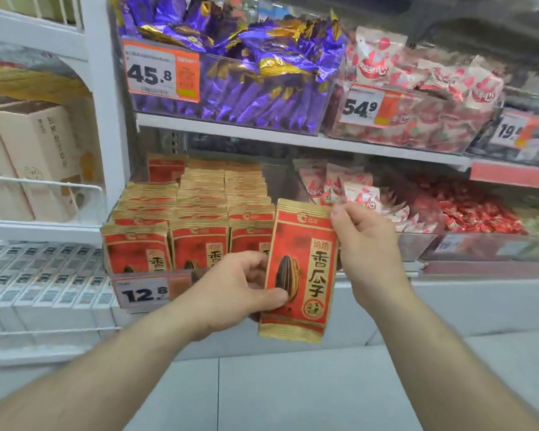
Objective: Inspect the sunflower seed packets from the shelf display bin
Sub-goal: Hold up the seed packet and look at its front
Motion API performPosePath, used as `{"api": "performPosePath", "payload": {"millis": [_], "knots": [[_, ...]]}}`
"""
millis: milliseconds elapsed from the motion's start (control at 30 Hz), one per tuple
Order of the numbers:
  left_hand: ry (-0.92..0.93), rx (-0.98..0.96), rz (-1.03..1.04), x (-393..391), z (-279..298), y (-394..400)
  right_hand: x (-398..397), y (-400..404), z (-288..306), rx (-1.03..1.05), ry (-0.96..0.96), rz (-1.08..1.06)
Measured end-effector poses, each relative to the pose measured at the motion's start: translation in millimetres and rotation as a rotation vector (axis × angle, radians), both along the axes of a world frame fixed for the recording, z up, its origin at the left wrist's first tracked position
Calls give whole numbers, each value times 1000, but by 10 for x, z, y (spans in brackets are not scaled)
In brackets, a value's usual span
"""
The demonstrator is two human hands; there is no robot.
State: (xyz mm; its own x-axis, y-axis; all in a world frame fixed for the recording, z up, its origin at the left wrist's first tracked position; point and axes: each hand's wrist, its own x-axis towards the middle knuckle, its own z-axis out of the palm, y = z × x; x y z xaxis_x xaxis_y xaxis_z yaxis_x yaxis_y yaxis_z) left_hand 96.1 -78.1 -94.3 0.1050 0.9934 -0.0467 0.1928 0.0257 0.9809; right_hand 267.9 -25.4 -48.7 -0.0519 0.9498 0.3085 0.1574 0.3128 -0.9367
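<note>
Red and gold foil fills the middle of your view: one sunflower seed packet [301, 270] held upright, print facing you, in front of the bin it belongs to. Your left hand [235, 290] grips its lower left edge, thumb pressed across the seed picture, fingers curled behind. Your right hand [366, 244] pinches the top right corner at about 1 o'clock from the packet's centre. Both forearms come up from 6 o'clock over a pale tiled floor [262, 393]. Just behind the packet, the display bin [181, 219] holds matching packets standing in three rows, front faces toward you; a price tag [143, 292] reading 12.8 sits at its front, at 9 o'clock from your left hand. At 3 o'clock on the same shelf, bins of red-and-white wrapped sweets [355, 194]. Farther up at 12 o'clock, purple packets [249, 73] fill a clear bin tagged 45.8. At 9 o'clock, cardboard boxes [28, 157] stand behind a white wire rail.
</note>
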Motion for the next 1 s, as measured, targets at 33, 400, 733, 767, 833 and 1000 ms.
{"api": "performPosePath", "payload": {"millis": [33,400,733,767,833,1000], "knots": [[-17,-5,-4,23,-33,4,30,-10,-14,-35,12,8],[-131,37,66,141,-124,88,232,-7,-276,-97,-115,36],[-171,116,125,67,-159,90,287,-43,-327,-131,-238,165],[-175,129,129,69,-161,92,295,-48,-325,-132,-240,183],[-185,150,140,80,-157,93,315,-60,-313,-128,-234,220],[-251,153,150,76,-156,120,353,-82,-305,-129,-197,326]]}}
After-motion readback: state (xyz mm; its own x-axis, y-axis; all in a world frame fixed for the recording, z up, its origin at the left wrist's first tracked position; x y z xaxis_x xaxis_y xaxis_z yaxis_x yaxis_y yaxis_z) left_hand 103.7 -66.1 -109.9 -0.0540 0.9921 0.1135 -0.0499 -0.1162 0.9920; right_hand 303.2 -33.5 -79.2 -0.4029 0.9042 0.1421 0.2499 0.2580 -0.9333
